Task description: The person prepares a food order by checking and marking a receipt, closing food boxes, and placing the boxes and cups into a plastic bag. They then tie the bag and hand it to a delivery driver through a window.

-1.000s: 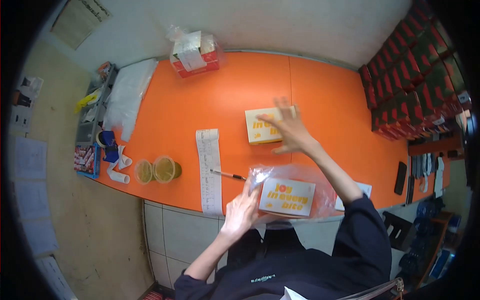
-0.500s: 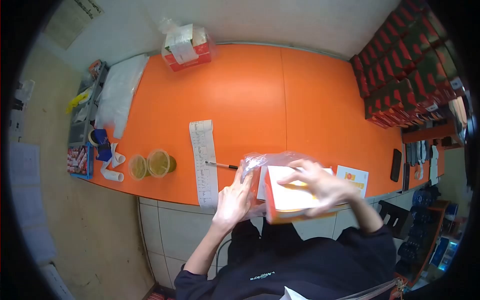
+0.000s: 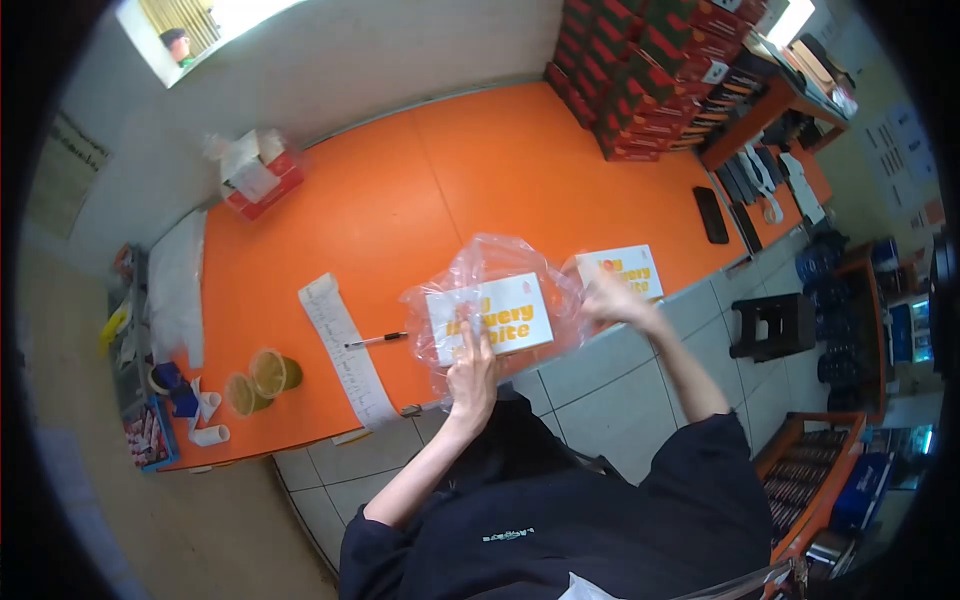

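A white box with yellow lettering (image 3: 490, 312) lies on the orange table in front of me, with a clear plastic bag (image 3: 480, 258) spread around and under it. My left hand (image 3: 472, 385) rests on the front of this box, its fingers stretched out across the lid. A second, similar white box (image 3: 632, 268) lies just to the right. Over its left part, close to the bag's right edge, is my right hand (image 3: 610, 300); its fingers look curled and slightly blurred, and what they touch is hidden.
Left of the bag lie a pen (image 3: 378, 340) and a long paper strip (image 3: 345, 350). Two lidded tubs (image 3: 275, 373) stand farther left. A wrapped red-and-white box (image 3: 258, 180) sits at the back, stacked red boxes (image 3: 650, 90) at the back right, a phone (image 3: 711, 215) nearer.
The box that was tilted in my right hand now lies flat at the bag. My right hand has left it and reached the second box. The view has turned to the right.
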### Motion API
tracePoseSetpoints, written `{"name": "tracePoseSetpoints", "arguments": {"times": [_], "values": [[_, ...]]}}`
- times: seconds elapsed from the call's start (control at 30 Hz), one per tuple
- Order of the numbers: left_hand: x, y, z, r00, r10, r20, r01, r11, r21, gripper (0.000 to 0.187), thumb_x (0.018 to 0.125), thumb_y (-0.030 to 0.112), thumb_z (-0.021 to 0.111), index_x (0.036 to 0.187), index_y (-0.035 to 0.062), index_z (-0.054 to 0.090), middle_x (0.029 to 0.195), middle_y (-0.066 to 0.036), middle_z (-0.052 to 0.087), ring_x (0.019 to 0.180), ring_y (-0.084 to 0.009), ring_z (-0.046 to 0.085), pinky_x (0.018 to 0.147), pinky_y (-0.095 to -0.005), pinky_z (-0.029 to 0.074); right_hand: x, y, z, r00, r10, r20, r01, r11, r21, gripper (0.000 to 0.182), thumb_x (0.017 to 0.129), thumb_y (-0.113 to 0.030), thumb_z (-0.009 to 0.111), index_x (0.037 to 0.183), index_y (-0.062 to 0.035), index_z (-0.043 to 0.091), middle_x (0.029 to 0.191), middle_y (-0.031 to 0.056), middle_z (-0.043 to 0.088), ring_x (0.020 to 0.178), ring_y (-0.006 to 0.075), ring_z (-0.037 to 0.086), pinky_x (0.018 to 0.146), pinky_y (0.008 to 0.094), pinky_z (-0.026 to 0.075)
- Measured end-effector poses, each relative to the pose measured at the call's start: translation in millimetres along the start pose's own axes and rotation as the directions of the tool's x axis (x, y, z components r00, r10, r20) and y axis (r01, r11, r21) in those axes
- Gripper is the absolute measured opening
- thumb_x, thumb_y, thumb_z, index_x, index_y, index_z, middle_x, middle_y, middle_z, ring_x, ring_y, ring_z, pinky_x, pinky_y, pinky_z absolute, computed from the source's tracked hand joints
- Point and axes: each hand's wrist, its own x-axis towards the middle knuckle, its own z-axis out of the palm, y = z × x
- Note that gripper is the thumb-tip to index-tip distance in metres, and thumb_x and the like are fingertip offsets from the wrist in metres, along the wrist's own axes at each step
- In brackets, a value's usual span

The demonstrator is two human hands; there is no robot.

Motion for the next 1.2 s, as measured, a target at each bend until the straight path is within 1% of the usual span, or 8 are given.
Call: {"name": "tracePoseSetpoints", "arguments": {"times": [0.23, 0.3, 0.47, 0.6, 0.77, 0.97, 1.07, 1.2], "values": [[40.2, -15.8, -115.6, 0.916, 0.084, 0.393, 0.210, 0.734, -0.646, 0.056, 0.074, -0.001, 0.055, 0.129, 0.0046, 0.050, 0.125, -0.021, 0.052, 0.113, -0.0355, 0.054, 0.097, -0.0409, 0.042, -39.0, 1.7, -139.3, 0.983, -0.037, -0.181, 0.133, 0.818, 0.560, 0.065, 0.068, -0.011, 0.079, 0.123, -0.0028, 0.044, 0.086, 0.0013, 0.055, 0.076, 0.0099, 0.056, 0.074, 0.0302, 0.052], [53.5, -32.5, -213.3, 0.955, 0.213, 0.207, 0.066, 0.529, -0.846, 0.058, 0.068, -0.012, 0.046, 0.122, 0.0049, 0.056, 0.116, -0.020, 0.055, 0.107, -0.0329, 0.058, 0.092, -0.0385, 0.046, -20.8, 124.1, -61.7, 0.971, -0.156, -0.184, 0.049, 0.874, -0.483, 0.113, 0.037, -0.046, 0.090, 0.133, -0.0112, 0.040, 0.115, 0.0122, 0.052, 0.110, 0.0309, 0.048, 0.098, 0.0490, 0.035], [49.3, -23.5, -264.0, 0.994, 0.055, 0.091, 0.034, 0.649, -0.760, 0.057, 0.068, -0.011, 0.047, 0.123, 0.0027, 0.055, 0.117, -0.020, 0.054, 0.106, -0.0363, 0.057, 0.090, -0.0387, 0.046, 19.9, 140.2, 3.5, 0.962, -0.086, 0.258, 0.244, 0.695, -0.677, 0.100, 0.060, -0.050, 0.079, 0.139, -0.0092, 0.034, 0.121, 0.0169, 0.053, 0.119, 0.0354, 0.047, 0.100, 0.0513, 0.035], [31.7, -25.4, -275.5, 0.893, -0.438, 0.108, 0.440, 0.795, -0.418, 0.051, 0.072, -0.008, 0.048, 0.122, -0.0015, 0.053, 0.099, -0.020, 0.061, 0.093, -0.0307, 0.062, 0.079, -0.0348, 0.049, 30.5, 130.1, -80.0, 0.995, -0.052, 0.084, 0.087, 0.869, -0.486, 0.094, 0.060, -0.046, 0.078, 0.135, -0.0065, 0.038, 0.119, 0.0160, 0.054, 0.114, 0.0324, 0.050, 0.097, 0.0476, 0.038], [28.3, -27.2, -267.2, 0.962, -0.266, 0.062, 0.202, 0.543, -0.815, 0.047, 0.075, -0.008, 0.045, 0.122, -0.0003, 0.050, 0.083, -0.016, 0.063, 0.060, -0.0145, 0.063, 0.059, -0.0296, 0.051, 10.8, -19.9, -225.1, 0.928, -0.261, -0.265, 0.285, 0.957, 0.057, 0.088, 0.060, -0.041, 0.078, 0.131, -0.0031, 0.042, 0.116, 0.0150, 0.056, 0.107, 0.0287, 0.054, 0.093, 0.0430, 0.041], [22.2, -15.6, -265.4, 0.924, -0.350, 0.152, 0.182, 0.056, -0.982, 0.047, 0.078, -0.012, 0.039, 0.122, 0.0018, 0.049, 0.108, -0.013, 0.060, 0.062, -0.0126, 0.063, 0.056, -0.0233, 0.051, 41.1, -129.7, -106.8, 0.218, -0.908, 0.357, 0.767, 0.385, 0.512, 0.080, 0.061, -0.036, 0.077, 0.125, 0.0010, 0.048, 0.113, 0.0138, 0.058, 0.100, 0.0242, 0.058, 0.089, 0.0375, 0.045], [-18.1, -10.8, -266.2, 0.962, -0.231, 0.149, 0.194, 0.188, -0.963, 0.047, 0.080, -0.014, 0.037, 0.123, 0.0021, 0.048, 0.114, -0.013, 0.057, 0.061, -0.0109, 0.061, 0.057, -0.0232, 0.052, 60.8, -107.2, -60.0, 0.479, -0.346, 0.807, 0.345, 0.919, 0.190, 0.090, 0.054, -0.035, 0.081, 0.129, -0.0008, 0.046, 0.117, 0.0162, 0.056, 0.111, 0.0255, 0.051, 0.096, 0.0362, 0.040], [-13.2, 1.7, -260.5, 0.963, 0.089, 0.256, 0.248, 0.089, -0.965, 0.045, 0.084, -0.005, 0.052, 0.126, 0.0118, 0.049, 0.128, -0.013, 0.046, 0.062, -0.0162, 0.062, 0.059, -0.0275, 0.054, 69.7, -101.9, -24.3, 0.758, -0.399, 0.516, 0.446, 0.894, 0.038, 0.076, 0.071, -0.047, 0.071, 0.133, -0.0103, 0.047, 0.124, 0.0139, 0.055, 0.111, 0.0318, 0.051, 0.096, 0.0392, 0.038]]}}
